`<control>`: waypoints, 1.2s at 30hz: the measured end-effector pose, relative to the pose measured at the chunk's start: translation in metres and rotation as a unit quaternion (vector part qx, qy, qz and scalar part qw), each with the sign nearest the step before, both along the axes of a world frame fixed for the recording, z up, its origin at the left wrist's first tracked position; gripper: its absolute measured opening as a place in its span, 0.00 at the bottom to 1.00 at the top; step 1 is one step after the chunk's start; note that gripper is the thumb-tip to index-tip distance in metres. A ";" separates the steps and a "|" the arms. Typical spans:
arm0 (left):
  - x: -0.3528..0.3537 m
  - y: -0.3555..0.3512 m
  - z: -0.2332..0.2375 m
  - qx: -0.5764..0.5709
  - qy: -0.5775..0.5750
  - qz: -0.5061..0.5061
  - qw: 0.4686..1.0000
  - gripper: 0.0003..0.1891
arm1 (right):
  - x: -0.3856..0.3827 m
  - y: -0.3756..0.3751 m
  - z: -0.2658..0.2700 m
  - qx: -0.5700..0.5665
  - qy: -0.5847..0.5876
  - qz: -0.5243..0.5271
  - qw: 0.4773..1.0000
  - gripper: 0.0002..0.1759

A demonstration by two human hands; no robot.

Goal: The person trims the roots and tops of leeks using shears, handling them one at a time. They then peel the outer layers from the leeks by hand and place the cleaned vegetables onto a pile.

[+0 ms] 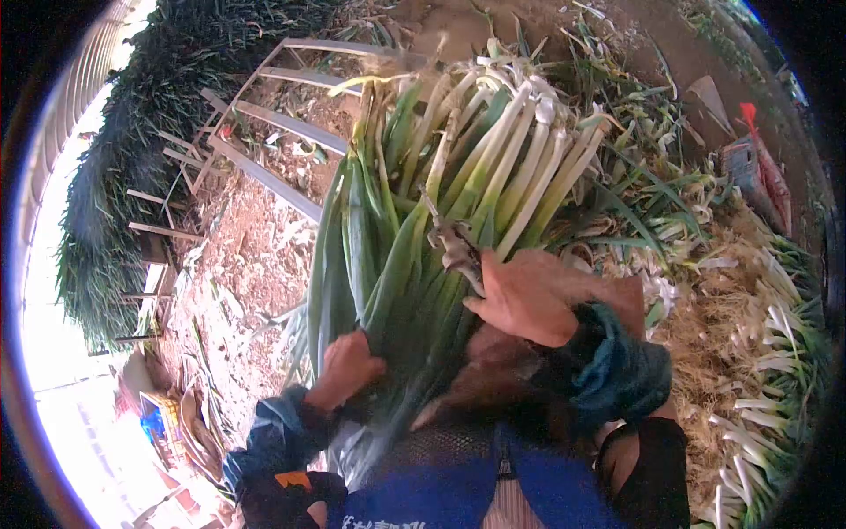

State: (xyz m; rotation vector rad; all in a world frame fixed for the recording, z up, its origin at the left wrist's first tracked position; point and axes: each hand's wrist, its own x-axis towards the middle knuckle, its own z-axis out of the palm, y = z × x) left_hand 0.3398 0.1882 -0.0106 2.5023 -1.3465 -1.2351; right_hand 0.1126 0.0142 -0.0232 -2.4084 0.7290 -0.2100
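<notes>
A thick bundle of green onions (pixel 458 185) fills the middle of the view, white stalks pointing away from me and green leaves toward my body. My left hand (pixel 345 368) grips the green leaf end at the lower left. My right hand (pixel 529 295) rests over the bundle's middle on the right, thumb and fingers pinching a dry peeled skin (pixel 454 249) that hangs off the stalks. Both arms wear dark blue sleeves.
Peeled green onions (pixel 775 353) lie in a row at the right on a heap of trimmings and roots. A metal frame (pixel 282 123) lies on bare soil at the upper left. A long pile of green leaves (pixel 123 176) runs along the left edge.
</notes>
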 end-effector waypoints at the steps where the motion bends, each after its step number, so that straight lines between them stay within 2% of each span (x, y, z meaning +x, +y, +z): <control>1: -0.001 -0.001 -0.003 -0.011 -0.014 -0.006 1.000 0.18 | -0.005 0.006 0.001 -0.006 -0.013 -0.002 1.000 0.33; 5: -0.009 -0.008 0.000 -0.013 -0.063 -0.050 0.997 0.18 | -0.019 0.025 0.006 -0.066 -0.014 0.039 0.997 0.30; 8: -0.009 -0.008 -0.006 0.007 -0.075 -0.049 0.996 0.17 | -0.003 0.018 0.009 0.063 0.056 -0.049 0.995 0.29; 11: -0.004 -0.002 -0.020 -0.017 -0.040 -0.028 0.999 0.17 | 0.005 0.006 -0.008 0.061 0.018 -0.049 0.997 0.29; 14: -0.011 -0.006 -0.007 -0.017 -0.090 -0.061 0.994 0.18 | 0.003 0.013 0.051 0.089 0.164 -0.008 0.982 0.28; 17: -0.010 -0.005 -0.014 -0.029 -0.098 -0.063 0.993 0.19 | -0.011 0.027 0.023 0.063 0.014 -0.014 0.998 0.25; 20: -0.010 -0.007 -0.012 -0.015 -0.091 -0.061 0.994 0.20 | -0.003 0.018 0.013 0.105 0.053 -0.033 0.993 0.25; 23: -0.012 -0.008 -0.012 -0.006 -0.098 -0.062 0.993 0.20 | 0.005 0.003 0.014 0.114 0.073 -0.038 0.990 0.19; 26: -0.011 -0.009 -0.010 0.003 -0.087 -0.059 0.994 0.21 | 0.008 -0.002 0.049 0.120 0.119 -0.038 0.985 0.17; 28: -0.010 -0.010 -0.013 0.011 -0.088 -0.066 0.994 0.21 | 0.010 -0.003 0.034 0.068 0.108 0.005 0.992 0.16; 30: -0.006 -0.010 -0.009 0.015 -0.069 -0.073 0.995 0.21 | 0.017 -0.008 0.018 0.065 0.094 -0.017 0.993 0.15; 32: -0.003 -0.010 -0.003 0.018 -0.024 -0.076 0.997 0.21 | 0.034 -0.016 0.004 0.110 0.080 -0.102 0.985 0.14; 36: -0.004 -0.012 -0.007 0.019 -0.068 -0.089 0.993 0.21 | 0.058 -0.048 -0.008 0.119 0.102 -0.125 0.980 0.14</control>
